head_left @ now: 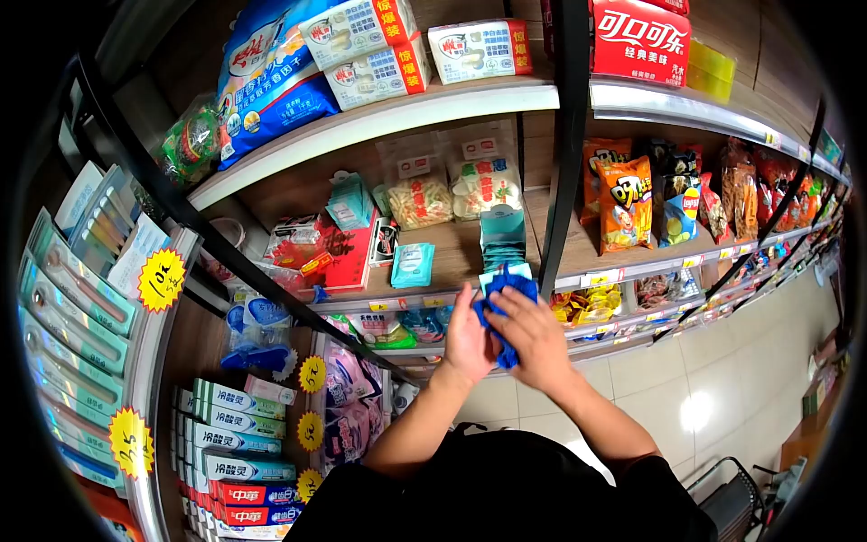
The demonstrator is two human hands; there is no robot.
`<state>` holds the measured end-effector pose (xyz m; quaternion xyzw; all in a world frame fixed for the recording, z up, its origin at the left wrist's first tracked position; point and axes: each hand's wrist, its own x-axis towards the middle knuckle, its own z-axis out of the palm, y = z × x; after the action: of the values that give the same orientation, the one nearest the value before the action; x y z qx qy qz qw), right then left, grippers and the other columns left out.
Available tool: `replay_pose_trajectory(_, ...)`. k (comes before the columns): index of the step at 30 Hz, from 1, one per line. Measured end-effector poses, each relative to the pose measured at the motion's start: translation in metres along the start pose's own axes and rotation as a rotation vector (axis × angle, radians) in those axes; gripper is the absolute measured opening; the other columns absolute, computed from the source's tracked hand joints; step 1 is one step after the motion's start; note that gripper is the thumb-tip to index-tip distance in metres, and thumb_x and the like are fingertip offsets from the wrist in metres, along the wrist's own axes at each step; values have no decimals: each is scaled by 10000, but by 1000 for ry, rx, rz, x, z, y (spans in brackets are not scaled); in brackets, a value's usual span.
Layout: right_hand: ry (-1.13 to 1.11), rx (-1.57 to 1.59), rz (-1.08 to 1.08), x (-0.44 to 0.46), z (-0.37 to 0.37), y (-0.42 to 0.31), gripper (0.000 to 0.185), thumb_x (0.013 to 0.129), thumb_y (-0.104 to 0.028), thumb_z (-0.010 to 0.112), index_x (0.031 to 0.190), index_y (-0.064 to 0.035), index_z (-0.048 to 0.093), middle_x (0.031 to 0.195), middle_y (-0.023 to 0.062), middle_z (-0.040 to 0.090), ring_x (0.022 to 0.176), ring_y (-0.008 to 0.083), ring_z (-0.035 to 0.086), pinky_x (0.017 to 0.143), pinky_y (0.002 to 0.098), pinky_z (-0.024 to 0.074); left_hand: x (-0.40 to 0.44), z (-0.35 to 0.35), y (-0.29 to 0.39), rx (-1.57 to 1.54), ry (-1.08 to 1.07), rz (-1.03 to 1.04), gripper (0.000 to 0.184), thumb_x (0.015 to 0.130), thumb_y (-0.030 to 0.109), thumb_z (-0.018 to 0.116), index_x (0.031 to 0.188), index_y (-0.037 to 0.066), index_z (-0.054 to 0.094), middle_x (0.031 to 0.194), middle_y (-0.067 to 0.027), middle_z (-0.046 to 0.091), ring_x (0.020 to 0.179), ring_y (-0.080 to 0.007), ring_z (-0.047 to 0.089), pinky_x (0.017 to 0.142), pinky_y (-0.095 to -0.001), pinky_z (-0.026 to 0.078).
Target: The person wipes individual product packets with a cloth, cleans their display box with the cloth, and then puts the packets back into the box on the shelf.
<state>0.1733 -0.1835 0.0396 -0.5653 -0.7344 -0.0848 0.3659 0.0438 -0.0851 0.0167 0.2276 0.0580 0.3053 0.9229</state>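
Note:
A crumpled blue cloth (508, 350) is between my two hands, in front of the middle shelf. My right hand (528, 336) lies over it with the fingers closed on it. My left hand (470, 343) supports the cloth from the left, palm turned up and thumb raised; its other fingers are hidden behind the cloth. A pale teal-and-white packet edge (504, 269) shows just above the cloth; I cannot tell whether a hand holds it. Right behind stands an open teal box (502, 237) of small packets. Another teal packet (413, 265) lies to the left on the shelf.
Bagged snacks (626, 203) fill the right shelf, beyond a black upright post (566, 144). Soap boxes (480, 51) and a blue detergent bag (271, 81) sit above. Stacked toothpaste boxes (239, 443) and hanging toothbrush packs (77, 307) are at left. A dark chair (736, 501) stands lower right.

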Motion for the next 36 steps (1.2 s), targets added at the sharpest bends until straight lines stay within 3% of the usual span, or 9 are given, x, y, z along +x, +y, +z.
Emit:
replay_pose_trajectory(3,14,52,-39,-26,14,-1,665,661,-87,816,1310,-116,680,1473,101,606,1427,310,526,1157,533,394,-4,17,4,94,42,94,692,1096,565,338,1528,36,452,1477,-182,579,1344,-323,572,1174,-464,416)
replay_pose_trajectory(9,221,100,194,-2,0,27,516,771,-48,753,1281,-79,680,1434,148,630,1394,359,547,1098,556,431,-3,11,-17,161,48,82,570,1130,382,357,1574,26,375,1534,-102,529,1408,-246,515,1204,-432,367)
replay_pose_trajectory(19,8,113,7,-46,13,2,497,762,-67,773,1253,-110,706,1419,104,647,1370,287,586,1107,483,462,18,-13,0,72,107,19,520,1082,407,466,1416,20,563,1285,-145,705,1188,-292,673,1078,-467,496)
replay_pose_trajectory(23,390,430,279,-44,1,2,341,871,-8,656,1204,-38,719,1267,216,704,1283,393,634,1081,474,478,20,-8,0,89,272,117,374,1094,329,517,1367,89,607,1262,-87,711,1149,-259,683,1043,-451,510)
replay_pose_trajectory(26,586,751,589,-51,9,8,278,968,-65,626,1228,-15,712,1278,233,696,1319,391,608,1122,461,437,30,-54,-12,-116,-79,145,272,1094,289,551,1294,117,619,1213,-77,705,1121,-231,673,998,-378,518)
replay_pose_trajectory(27,587,749,589,-49,8,7,278,968,-65,626,1228,-15,712,1278,233,696,1319,391,608,1122,461,437,34,-71,-20,-256,-224,100,301,1072,252,562,1323,88,589,1225,-82,691,1142,-235,664,1085,-429,474)
replay_pose_trajectory(30,352,506,320,-36,5,0,307,971,-51,609,1261,18,684,1334,242,668,1296,367,617,1141,458,420,18,0,-34,111,199,158,399,1057,222,621,1417,129,476,1269,-96,677,1160,-234,665,1008,-381,535)
replay_pose_trajectory(33,291,424,282,-28,11,-5,311,942,-31,634,1244,-11,705,1372,241,658,1368,406,575,1157,493,412,17,-12,-35,352,183,117,345,1059,163,602,1392,80,567,1279,-98,682,1184,-207,657,1025,-348,530)
replay_pose_trajectory(36,281,339,252,-24,10,1,332,903,-22,666,1233,-20,711,1366,216,667,1367,415,573,1142,500,430,8,-8,-15,197,111,42,427,1095,341,502,1394,50,593,1307,-107,687,1190,-222,665,1042,-386,522)
